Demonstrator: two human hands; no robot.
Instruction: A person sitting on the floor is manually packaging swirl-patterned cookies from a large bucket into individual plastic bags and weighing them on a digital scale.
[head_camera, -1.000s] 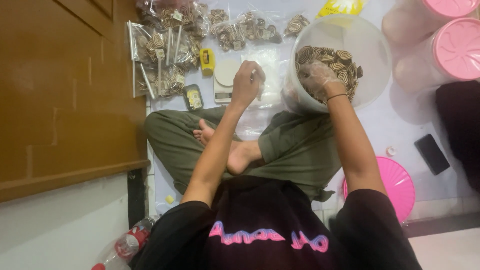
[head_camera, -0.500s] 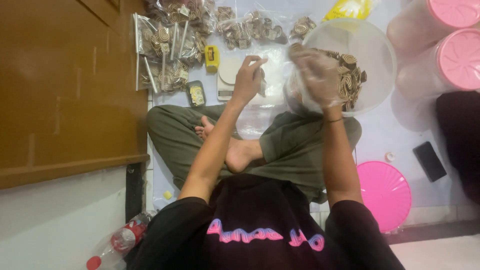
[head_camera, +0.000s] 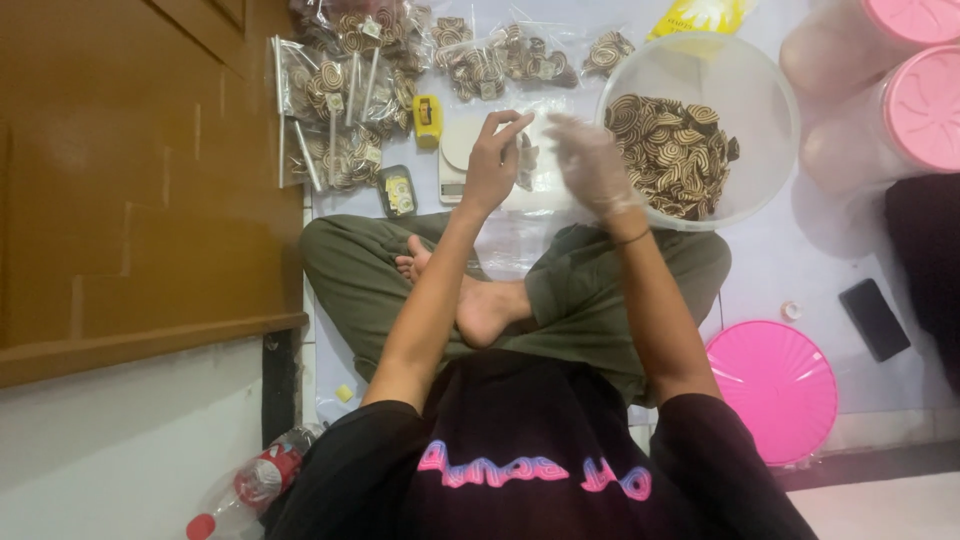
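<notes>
Two hands meet above the small white scale (head_camera: 462, 150) as I watch: my left hand (head_camera: 492, 160) pinches a clear plastic bag (head_camera: 530, 165), and my gloved right hand (head_camera: 592, 165), fingers loosely curled, touches it. Just right of the scale, the clear tub (head_camera: 700, 75) holds striped cookies (head_camera: 670, 150).

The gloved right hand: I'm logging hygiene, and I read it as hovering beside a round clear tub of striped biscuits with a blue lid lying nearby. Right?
Not quite. In the head view the loose lid is pink, not blue. The gloved right hand does hover beside the round clear tub of striped biscuits.
</notes>
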